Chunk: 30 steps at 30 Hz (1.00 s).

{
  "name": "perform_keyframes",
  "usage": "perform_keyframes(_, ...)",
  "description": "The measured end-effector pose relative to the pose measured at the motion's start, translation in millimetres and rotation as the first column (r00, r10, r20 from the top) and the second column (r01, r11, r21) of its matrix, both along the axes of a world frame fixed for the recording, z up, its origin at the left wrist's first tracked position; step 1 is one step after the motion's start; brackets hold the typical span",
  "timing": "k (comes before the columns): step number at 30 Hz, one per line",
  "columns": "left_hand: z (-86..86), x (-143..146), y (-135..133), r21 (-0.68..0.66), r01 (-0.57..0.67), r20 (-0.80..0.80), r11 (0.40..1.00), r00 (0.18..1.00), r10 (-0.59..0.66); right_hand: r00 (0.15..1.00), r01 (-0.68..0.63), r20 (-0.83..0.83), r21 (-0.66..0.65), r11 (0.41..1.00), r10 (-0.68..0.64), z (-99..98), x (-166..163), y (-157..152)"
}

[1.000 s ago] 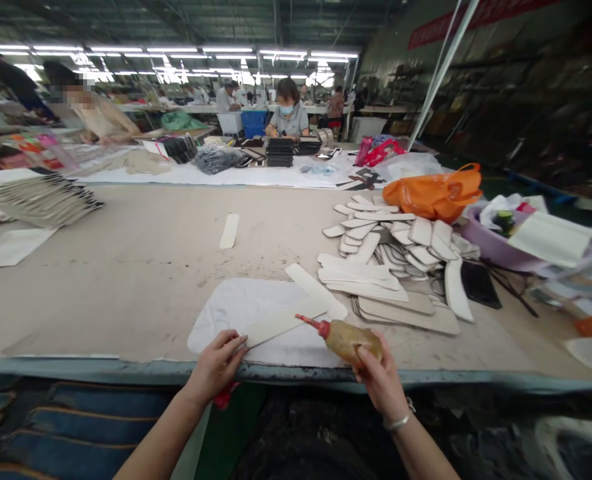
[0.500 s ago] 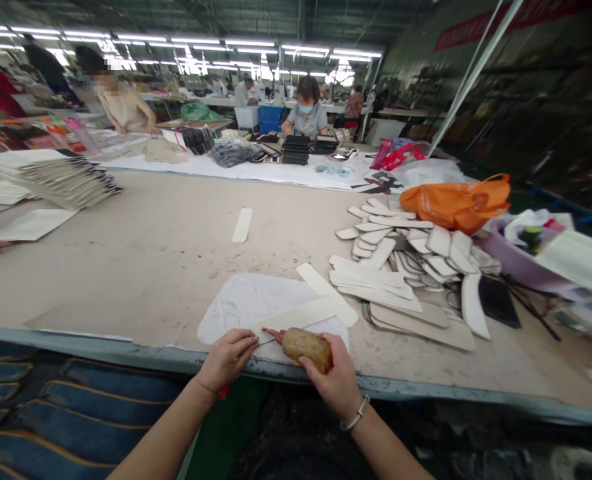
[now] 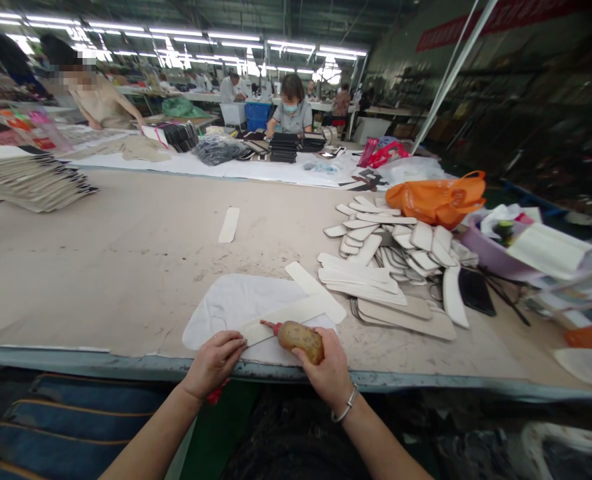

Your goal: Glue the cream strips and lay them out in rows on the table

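My right hand (image 3: 327,369) is closed round a brownish squeeze bottle (image 3: 301,339) with a red nozzle. The nozzle tip touches the near end of a long cream strip (image 3: 289,315). My left hand (image 3: 215,362) pinches that end of the strip, with something red (image 3: 215,393) showing under the palm. The strip lies on a white cloth pad (image 3: 239,307) at the table's front edge. A second cream strip (image 3: 315,291) lies crossed behind it.
A heap of cream strips and shaped pieces (image 3: 391,263) lies to the right, with an orange bag (image 3: 436,197) and a purple tub (image 3: 491,250) beyond. One lone strip (image 3: 229,225) lies mid-table. Stacked sheets (image 3: 31,183) sit far left. Other people work at the tables behind.
My right hand has brought the bottle leftward and down along the strip, from its far end to the near end by my left hand. The left hand kept its hold.
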<state>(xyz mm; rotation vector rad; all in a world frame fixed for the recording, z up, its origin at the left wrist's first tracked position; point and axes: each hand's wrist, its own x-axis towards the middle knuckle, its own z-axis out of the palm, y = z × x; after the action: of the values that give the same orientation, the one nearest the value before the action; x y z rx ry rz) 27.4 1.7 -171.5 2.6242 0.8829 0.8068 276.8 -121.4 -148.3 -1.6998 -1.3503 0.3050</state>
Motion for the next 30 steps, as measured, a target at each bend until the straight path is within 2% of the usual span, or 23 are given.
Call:
perform_keyframes(12, -6.1, 1, 4, 0.026, -0.017, 0.044, 1.000, 0.999, 0.016, 0.954, 0.287, 0.074, 0.058, 0.956, -0.290, -7.5, 63, -16)
perform_keyframes(18, -8.5, 0, 5, 0.040, -0.018, 0.045, 0.999, 0.999, 0.016, 0.925, 0.347, 0.131, 0.083, 0.934, -0.355, -8.2, 81, -19)
perform_keyframes(24, -6.3, 0, 4, 0.034, -0.010, 0.040, 0.999, 0.999, 0.009, 0.945, 0.294, 0.121, 0.089, 0.952, -0.303, 0.0, 68, -19)
perform_keyframes(30, -5.9, 0, 3, 0.015, -0.005, 0.004, 1.000, 1.000, 0.005, 0.999, 0.053, 0.004, 0.022, 0.998, -0.053, 4.3, 18, -9)
